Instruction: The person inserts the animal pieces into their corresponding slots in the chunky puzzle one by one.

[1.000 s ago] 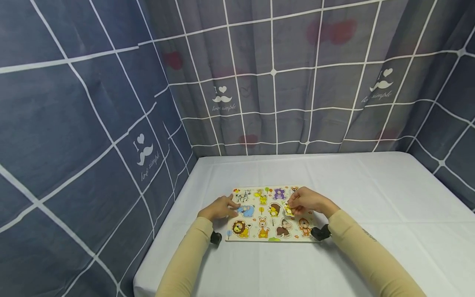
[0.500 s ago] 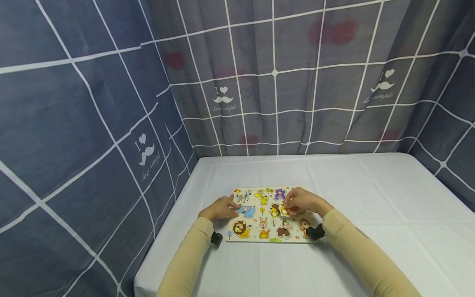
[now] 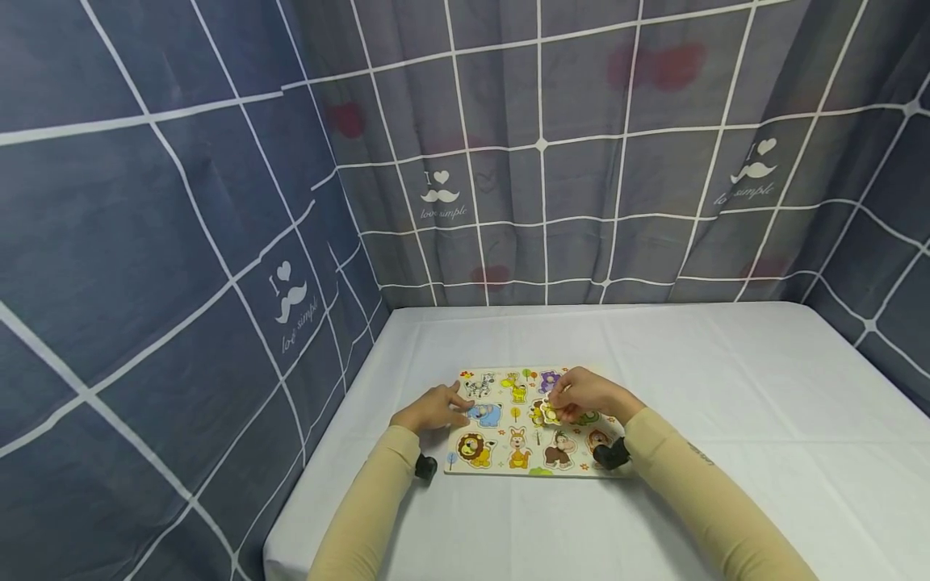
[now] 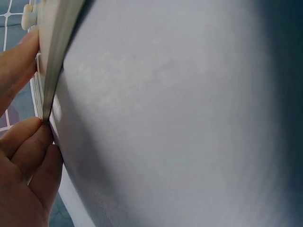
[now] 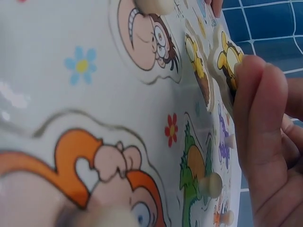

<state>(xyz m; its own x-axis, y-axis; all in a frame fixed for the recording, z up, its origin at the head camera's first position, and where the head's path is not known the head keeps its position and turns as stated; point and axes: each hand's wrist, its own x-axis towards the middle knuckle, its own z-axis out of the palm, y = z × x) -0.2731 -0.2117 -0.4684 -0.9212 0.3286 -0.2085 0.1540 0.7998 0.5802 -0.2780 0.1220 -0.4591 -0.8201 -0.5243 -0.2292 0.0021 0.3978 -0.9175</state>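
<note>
A wooden animal puzzle board (image 3: 501, 465) lies on the white table. Between thumb and fingers, my right hand (image 3: 592, 393) pinches a yellow-and-brown hedgehog puzzle piece (image 5: 223, 64). That piece is raised off the board and tilted, close beside the printed hedgehog spot (image 5: 201, 71), which it partly overlaps in the head view. My left hand (image 3: 436, 407) rests at the board's left edge next to the blue elephant piece (image 3: 484, 415). In the left wrist view its fairly straight fingers (image 4: 33, 151) touch the board's side and face.
Knobbed pieces sit in the board around the right hand: a green crocodile (image 5: 194, 165), a gorilla (image 3: 559, 450) and an orange monkey (image 5: 78, 163). Lion (image 3: 475, 449) and kangaroo (image 3: 519, 449) pieces fill the near row. Checked curtains (image 3: 508, 186) stand behind the table (image 3: 726, 379).
My right hand has moved left with the hedgehog piece, from over the right part of the board to the hedgehog spot, uncovering the green crocodile. The left hand stays at the board's edge.
</note>
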